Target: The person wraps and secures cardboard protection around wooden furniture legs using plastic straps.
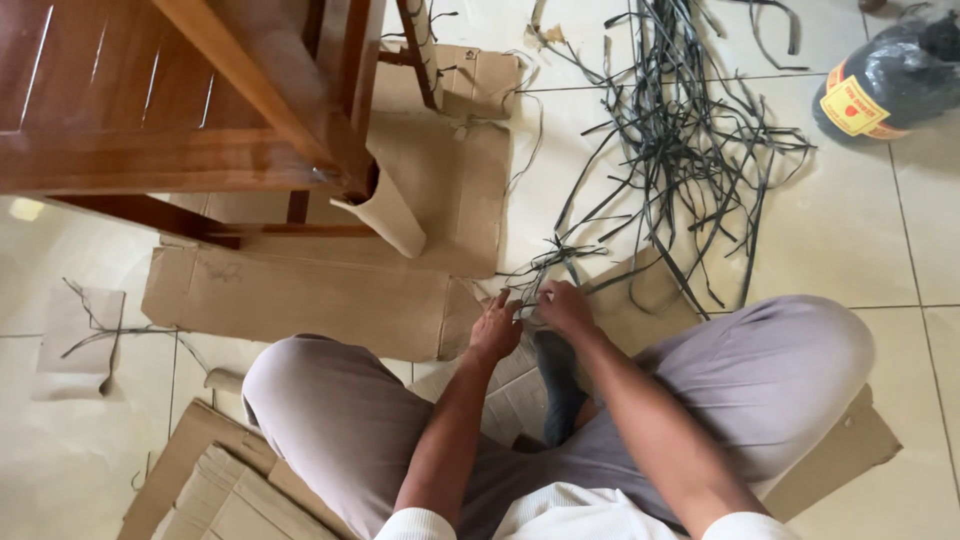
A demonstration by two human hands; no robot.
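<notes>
At the centre of the frame, the left hand [495,328] and right hand [563,305] have their fingers closed on thin dark strips [545,268], which trail from a tangled pile [680,130] on the floor at upper right.

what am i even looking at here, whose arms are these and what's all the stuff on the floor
There is one picture, taken by a camera worn on a person's head and looking down. The person sits cross-legged on a tiled floor. The left hand and right hand meet in front of the knees, and both pinch a bundle of thin dark strips. A loose tangle of such strips lies further out. Flattened cardboard lies beneath and around the legs, a wooden chair stands at upper left, and a dark plastic bag sits at upper right.
</notes>
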